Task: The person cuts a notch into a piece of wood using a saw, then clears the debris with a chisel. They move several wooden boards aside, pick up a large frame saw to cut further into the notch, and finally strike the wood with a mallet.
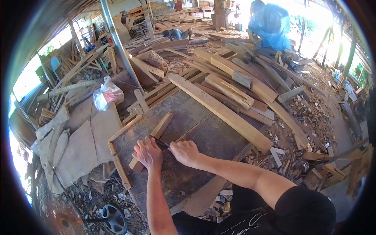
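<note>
A short, squared wooden piece lies at a slant on the dark worktable. My left hand is over its middle, fingers bent across it and gripping it. My right hand is closed around a slim dark tool, whose thin end reaches to the wood beside my left thumb. The tool's kind cannot be made out, as my fist hides part of it. The lower end of the wooden piece shows below my left hand.
Narrow strips edge the table's left side. A long thick plank lies across its far right edge. Beyond are a half-round log and stacked boards. A plastic bag hangs at left; a fan stands low left. Scraps litter the ground.
</note>
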`<action>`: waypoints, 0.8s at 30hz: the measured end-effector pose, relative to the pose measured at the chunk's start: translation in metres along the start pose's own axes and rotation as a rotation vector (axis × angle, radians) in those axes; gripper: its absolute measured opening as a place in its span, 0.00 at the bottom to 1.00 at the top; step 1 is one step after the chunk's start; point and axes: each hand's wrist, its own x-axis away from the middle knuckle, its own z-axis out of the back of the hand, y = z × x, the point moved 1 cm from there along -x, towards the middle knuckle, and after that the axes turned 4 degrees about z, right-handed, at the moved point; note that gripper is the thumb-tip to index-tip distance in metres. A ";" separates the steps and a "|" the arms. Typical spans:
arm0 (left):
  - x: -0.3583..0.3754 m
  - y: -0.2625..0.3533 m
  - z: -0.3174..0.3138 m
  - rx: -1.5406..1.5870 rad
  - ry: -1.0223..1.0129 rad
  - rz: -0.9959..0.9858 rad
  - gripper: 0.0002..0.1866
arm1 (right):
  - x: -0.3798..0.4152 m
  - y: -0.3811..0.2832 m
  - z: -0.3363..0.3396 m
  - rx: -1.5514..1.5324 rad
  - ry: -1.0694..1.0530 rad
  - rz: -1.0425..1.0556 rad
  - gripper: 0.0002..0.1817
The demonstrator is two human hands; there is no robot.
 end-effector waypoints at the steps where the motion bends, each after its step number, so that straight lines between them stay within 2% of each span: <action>1: 0.002 0.000 -0.004 0.008 -0.012 0.001 0.12 | -0.004 0.004 -0.007 0.006 -0.010 -0.009 0.14; 3: 0.000 -0.002 -0.008 -0.004 0.022 -0.010 0.12 | -0.030 0.000 -0.027 -0.029 0.145 0.042 0.13; 4: -0.002 -0.001 -0.009 0.000 0.015 -0.027 0.12 | -0.048 -0.004 -0.031 0.013 0.059 0.028 0.12; 6: -0.004 -0.006 -0.010 -0.022 0.038 0.044 0.13 | -0.051 -0.011 -0.033 0.038 0.096 0.037 0.09; 13: -0.001 -0.009 -0.012 -0.036 0.053 -0.030 0.13 | 0.004 -0.003 0.003 0.003 -0.040 -0.032 0.08; 16: -0.003 -0.010 -0.011 -0.023 0.032 -0.039 0.14 | -0.035 -0.010 -0.021 -0.004 -0.001 -0.007 0.08; 19: -0.005 -0.009 -0.011 -0.032 0.013 -0.005 0.14 | -0.043 -0.016 -0.031 0.074 0.159 0.051 0.08; 20: -0.004 -0.008 -0.010 -0.023 0.010 -0.006 0.14 | -0.036 -0.011 -0.032 0.082 0.157 0.047 0.08; 22: -0.004 -0.006 -0.007 -0.032 -0.014 0.008 0.13 | -0.017 -0.008 -0.012 0.012 -0.050 -0.008 0.07; 24: -0.004 -0.008 -0.009 -0.015 -0.001 -0.003 0.13 | -0.001 -0.005 -0.007 0.004 -0.032 -0.022 0.10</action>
